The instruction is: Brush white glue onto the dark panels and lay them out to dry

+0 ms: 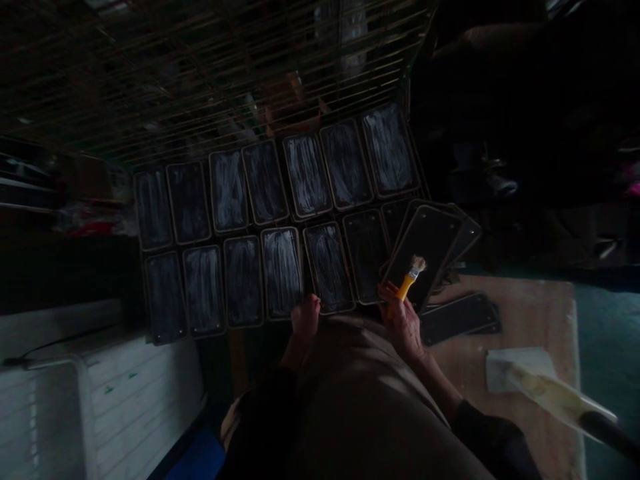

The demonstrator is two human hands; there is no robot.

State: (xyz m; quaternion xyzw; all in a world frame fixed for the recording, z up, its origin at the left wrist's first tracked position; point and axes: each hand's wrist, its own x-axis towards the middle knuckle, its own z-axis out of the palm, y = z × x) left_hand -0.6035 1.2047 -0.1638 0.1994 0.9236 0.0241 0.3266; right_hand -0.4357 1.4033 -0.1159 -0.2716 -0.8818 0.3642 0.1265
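Observation:
Two rows of black rectangular plates [283, 270] lie on a wire rack, most of them streaked with white coating. My right hand [404, 323] is closed round a yellow-handled brush [407, 283]. The brush's bristles rest on the top plate of a fanned stack of uncoated black plates [433, 240] at the right end of the rows. My left hand [305, 317] reaches to the lower edge of a coated plate in the near row. Its fingers are too dim to read.
Wire mesh shelving [200, 80] rises behind the rows. A white crate [100, 400] stands at lower left. On the right, a wooden board [530, 313] carries loose black plates [457, 319] and a white tub [505, 367] with a pale stick [555, 397] in it.

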